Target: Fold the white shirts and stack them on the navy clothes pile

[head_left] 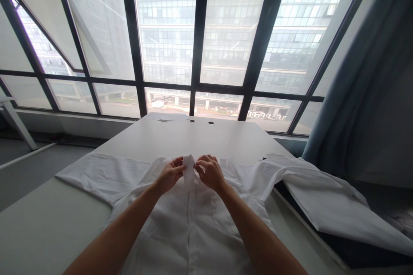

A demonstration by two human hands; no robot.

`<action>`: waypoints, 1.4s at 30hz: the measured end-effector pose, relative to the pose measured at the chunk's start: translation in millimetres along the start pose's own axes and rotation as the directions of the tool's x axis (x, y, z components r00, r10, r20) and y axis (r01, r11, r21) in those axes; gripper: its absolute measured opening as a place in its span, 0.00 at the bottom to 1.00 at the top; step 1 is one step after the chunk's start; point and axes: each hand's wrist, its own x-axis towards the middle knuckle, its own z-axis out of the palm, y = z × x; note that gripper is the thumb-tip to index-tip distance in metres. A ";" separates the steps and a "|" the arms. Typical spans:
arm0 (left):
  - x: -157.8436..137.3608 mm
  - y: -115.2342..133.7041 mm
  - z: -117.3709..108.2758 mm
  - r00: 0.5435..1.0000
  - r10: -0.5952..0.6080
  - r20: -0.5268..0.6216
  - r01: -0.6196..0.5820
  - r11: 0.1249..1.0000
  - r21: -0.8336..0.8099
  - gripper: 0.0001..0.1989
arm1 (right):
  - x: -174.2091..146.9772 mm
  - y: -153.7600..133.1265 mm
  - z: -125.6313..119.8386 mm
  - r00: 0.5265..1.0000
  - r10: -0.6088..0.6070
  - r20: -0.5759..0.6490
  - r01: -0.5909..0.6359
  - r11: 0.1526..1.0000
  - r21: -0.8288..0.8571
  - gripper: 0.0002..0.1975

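A white button-up shirt (167,227) lies front side up on a white table, its sleeves spread to both sides. My left hand (172,174) pinches the shirt's collar (189,167) near the neck, lifting that part off the table. Close by on the other side, my right hand (209,171) has its thumb and fingertips together at the collar's edge. Whether a button is between those fingertips is too small to tell. Below the hands, the front placket runs down toward me, and a chest pocket shows near my right forearm.
The white table (226,137) reaches to the large window, with two dark round holes (211,123) and some paper (174,117) at its far end. The right sleeve drapes over a dark flat board (322,232). A grey-blue curtain (355,73) hangs at right.
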 end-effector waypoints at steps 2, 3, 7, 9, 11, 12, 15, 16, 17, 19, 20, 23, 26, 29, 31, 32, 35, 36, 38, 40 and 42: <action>2.2 -3.4 -0.9 0.997 -0.022 -0.073 0.021 1.000 -0.011 0.27 | -0.2 -0.5 0.9 1.000 0.005 0.011 -0.005 1.000 0.004 0.09; 3.5 -5.5 -1.7 0.992 -0.033 -0.119 0.032 0.999 -0.007 0.28 | -0.4 -0.8 1.5 1.000 -0.002 0.019 0.001 1.000 0.009 0.09; 8.2 -12.4 -4.5 0.968 -0.057 -0.245 0.062 0.998 0.015 0.26 | -1.3 -0.3 3.6 0.997 -0.055 0.053 0.053 0.998 0.037 0.09; 8.8 -13.3 -4.4 0.962 -0.039 -0.269 0.049 0.998 0.029 0.25 | -1.5 0.6 3.9 0.997 -0.051 0.060 0.048 0.997 0.054 0.09; 7.7 -12.2 -2.9 0.959 0.010 -0.283 0.009 0.998 0.066 0.27 | -1.7 1.6 3.8 0.998 -0.022 0.060 0.018 0.997 0.072 0.09; 6.9 -11.2 -1.9 0.959 0.039 -0.281 -0.013 0.995 0.096 0.29 | -1.8 2.1 3.7 0.998 -0.010 0.060 0.005 0.997 0.081 0.10; 4.9 -8.5 -0.4 0.964 0.084 -0.253 -0.037 0.982 0.184 0.30 | -2.3 3.3 3.8 0.998 -0.006 0.067 -0.001 0.995 0.104 0.10; 5.0 -8.2 -0.6 0.964 0.088 -0.251 -0.037 0.979 0.201 0.30 | -2.5 3.6 3.9 0.997 -0.014 0.072 0.006 0.994 0.108 0.10; 5.4 -8.3 -1.3 0.962 0.090 -0.258 -0.035 0.977 0.210 0.29 | -2.6 3.8 4.0 0.997 -0.021 0.078 0.013 0.994 0.109 0.10; 7.2 -9.4 -3.2 0.952 0.095 -0.292 -0.032 0.976 0.213 0.27 | -2.6 4.0 4.1 0.995 -0.032 0.090 0.023 0.994 0.104 0.10; 8.1 -9.9 -4.0 0.944 0.104 -0.312 -0.034 0.974 0.223 0.26 | -2.5 4.1 4.1 0.995 -0.036 0.096 0.026 0.995 0.099 0.10; 8.4 -10.1 -3.7 0.903 0.251 -0.348 -0.113 0.921 0.372 0.23 | -1.8 4.5 4.0 0.995 -0.019 0.097 0.010 0.996 0.083 0.11; 4.0 -8.0 -0.9 0.849 0.501 -0.169 -0.278 0.694 0.665 0.18 | -1.4 6.1 4.3 0.996 0.044 0.082 -0.051 0.995 0.087 0.12; -0.9 -7.4 -0.7 0.832 0.553 0.051 -0.338 0.432 0.836 0.13 | -1.4 9.4 4.9 0.992 0.086 0.089 -0.097 0.988 0.119 0.13; -2.0 -8.5 -3.2 0.824 0.552 0.127 -0.336 0.296 0.894 0.09 | -1.8 12.6 3.4 0.991 0.084 0.107 -0.096 0.989 0.114 0.12; -1.6 -9.2 -5.2 0.816 0.557 0.152 -0.328 0.231 0.916 0.09 | -2.1 14.6 1.4 0.990 0.073 0.118 -0.084 0.992 0.093 0.10; 1.9 -10.8 -13.4 0.792 0.584 0.179 -0.273 0.076 0.959 0.12 | -2.8 22.7 -11.7 0.984 0.072 0.165 -0.068 0.997 -0.026 0.11; 3.4 -10.9 -16.3 0.789 0.591 0.171 -0.247 0.050 0.968 0.12 | -2.8 26.1 -17.9 0.980 0.098 0.172 -0.088 0.994 -0.065 0.12; 5.4 -10.1 -20.9 0.788 0.597 0.150 -0.201 0.018 0.980 0.13 | -2.1 33.5 -31.1 0.962 0.199 0.185 -0.183 0.978 -0.103 0.11; 4.6 -8.0 -21.1 0.767 0.630 0.121 -0.139 -0.020 0.990 0.12 | -0.6 40.9 -42.1 0.921 0.324 0.215 -0.317 0.946 -0.068 0.13; 0.1 -5.9 -14.1 0.726 0.672 0.144 -0.107 -0.096 0.990 0.11 | 1.1 47.3 -48.1 0.867 0.428 0.256 -0.446 0.895 0.013 0.14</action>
